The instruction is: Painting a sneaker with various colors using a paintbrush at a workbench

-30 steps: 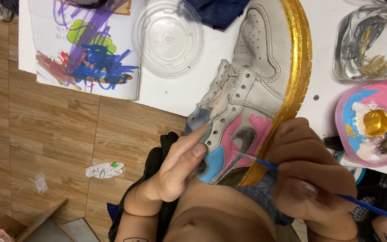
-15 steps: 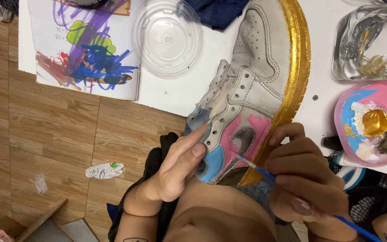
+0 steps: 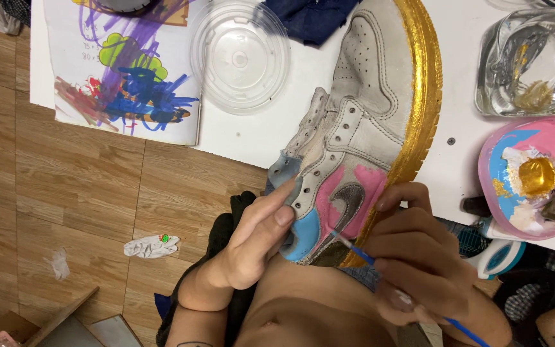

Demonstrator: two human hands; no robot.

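Steadying shoe point(image 3: 361, 128) at heel, left hand point(image 3: 252, 247) clasped on it; right hand point(image 3: 419, 260) pinching brush point(image 3: 354, 249), tip on pink panel.

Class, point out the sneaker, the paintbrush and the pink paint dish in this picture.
sneaker point(image 3: 361, 122), head view, on its white leather side.
paintbrush point(image 3: 354, 249), head view, on its blue handle near the tip.
pink paint dish point(image 3: 486, 170), head view, on its left rim.

One sneaker point(image 3: 367, 128) lay at twelve o'clock, with one brush point(image 3: 354, 249) at six. Two hands point(image 3: 252, 247) worked. One clear lid point(image 3: 240, 54) sat at eleven, one palette point(image 3: 534, 177) at three, one water dish point(image 3: 531, 61) at two, one scribbled sheet point(image 3: 123, 77) at ten.
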